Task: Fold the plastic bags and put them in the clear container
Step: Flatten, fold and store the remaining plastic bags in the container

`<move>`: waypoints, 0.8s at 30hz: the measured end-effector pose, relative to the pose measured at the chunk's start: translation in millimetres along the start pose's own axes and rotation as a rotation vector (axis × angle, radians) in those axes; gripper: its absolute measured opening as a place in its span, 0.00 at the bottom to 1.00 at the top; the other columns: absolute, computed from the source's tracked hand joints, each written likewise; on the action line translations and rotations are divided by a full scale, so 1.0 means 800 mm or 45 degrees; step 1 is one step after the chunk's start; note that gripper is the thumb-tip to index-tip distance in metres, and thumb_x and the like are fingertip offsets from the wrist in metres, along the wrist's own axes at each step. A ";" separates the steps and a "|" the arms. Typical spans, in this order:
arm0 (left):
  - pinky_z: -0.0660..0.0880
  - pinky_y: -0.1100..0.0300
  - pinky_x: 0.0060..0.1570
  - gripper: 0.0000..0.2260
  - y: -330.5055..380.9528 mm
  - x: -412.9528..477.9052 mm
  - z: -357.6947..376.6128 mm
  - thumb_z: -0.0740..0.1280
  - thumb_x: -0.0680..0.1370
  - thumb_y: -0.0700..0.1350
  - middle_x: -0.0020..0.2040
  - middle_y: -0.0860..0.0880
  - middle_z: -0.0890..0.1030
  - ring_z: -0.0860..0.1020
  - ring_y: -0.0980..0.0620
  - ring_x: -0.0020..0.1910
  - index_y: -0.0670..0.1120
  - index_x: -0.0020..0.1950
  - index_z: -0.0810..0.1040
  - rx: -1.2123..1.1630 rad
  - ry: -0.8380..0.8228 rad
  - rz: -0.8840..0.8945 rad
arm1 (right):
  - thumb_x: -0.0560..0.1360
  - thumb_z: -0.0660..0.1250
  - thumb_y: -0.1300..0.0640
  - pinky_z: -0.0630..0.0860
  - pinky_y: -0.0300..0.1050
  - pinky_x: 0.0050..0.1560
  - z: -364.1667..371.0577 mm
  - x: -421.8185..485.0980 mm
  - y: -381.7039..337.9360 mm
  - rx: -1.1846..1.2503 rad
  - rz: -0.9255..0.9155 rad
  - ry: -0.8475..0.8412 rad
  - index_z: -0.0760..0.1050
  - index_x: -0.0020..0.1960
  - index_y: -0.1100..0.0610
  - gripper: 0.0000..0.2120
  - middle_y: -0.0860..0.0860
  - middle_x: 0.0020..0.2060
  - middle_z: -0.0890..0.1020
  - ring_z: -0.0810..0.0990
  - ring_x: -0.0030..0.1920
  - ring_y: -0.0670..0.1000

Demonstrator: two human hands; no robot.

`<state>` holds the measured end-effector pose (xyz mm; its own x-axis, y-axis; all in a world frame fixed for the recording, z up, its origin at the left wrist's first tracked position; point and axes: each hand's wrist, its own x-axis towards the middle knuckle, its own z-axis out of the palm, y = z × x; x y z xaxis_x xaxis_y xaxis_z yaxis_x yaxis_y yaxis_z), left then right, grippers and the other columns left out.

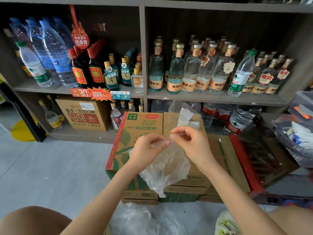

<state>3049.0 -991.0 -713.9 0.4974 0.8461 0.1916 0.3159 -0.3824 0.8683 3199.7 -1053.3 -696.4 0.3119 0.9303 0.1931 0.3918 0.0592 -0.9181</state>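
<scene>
Nearest, crumpled clear plastic bags (135,219) lie on the floor. Above them, the left hand (149,148) and right hand (189,141) pinch the top edge of a thin clear plastic bag (166,170), which hangs lengthwise toward the person. Just beyond, the clear rectangular plastic container (183,116) stands on brown cardboard boxes (144,126), nearer the right hand.

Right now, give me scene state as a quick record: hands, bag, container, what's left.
left hand: pinches top edge of the plastic bag
right hand: pinches the same edge
plastic bag: hangs unfolded over the cardboard boxes
clear container: upright on the boxes beyond the hands, pale folded pieces inside
loose bags: on the floor by the knees
</scene>
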 end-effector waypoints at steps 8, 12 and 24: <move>0.75 0.66 0.43 0.05 -0.017 -0.010 -0.019 0.70 0.74 0.45 0.37 0.53 0.81 0.78 0.57 0.39 0.45 0.45 0.81 -0.555 0.224 -0.153 | 0.69 0.74 0.48 0.72 0.46 0.63 0.009 -0.025 0.066 -0.264 0.238 -0.362 0.73 0.54 0.40 0.17 0.36 0.52 0.78 0.75 0.56 0.40; 0.71 0.59 0.46 0.02 -0.033 -0.015 -0.043 0.69 0.75 0.44 0.35 0.52 0.78 0.74 0.53 0.39 0.47 0.44 0.81 -0.612 0.397 -0.203 | 0.70 0.72 0.48 0.74 0.43 0.58 0.008 -0.037 0.080 -0.256 0.235 -0.366 0.79 0.46 0.44 0.06 0.40 0.45 0.83 0.78 0.50 0.39; 0.73 0.41 0.56 0.11 -0.059 -0.027 -0.079 0.76 0.66 0.54 0.47 0.48 0.82 0.76 0.40 0.50 0.53 0.45 0.82 -0.352 0.308 -0.168 | 0.72 0.71 0.56 0.70 0.26 0.44 0.006 -0.035 0.054 -0.134 0.129 -0.247 0.79 0.44 0.46 0.05 0.42 0.40 0.82 0.77 0.42 0.34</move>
<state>2972.3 -968.1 -730.1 0.2519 0.9570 0.1440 0.1182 -0.1781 0.9769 3203.6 -1074.8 -743.0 0.1859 0.9823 0.0226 0.4583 -0.0663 -0.8863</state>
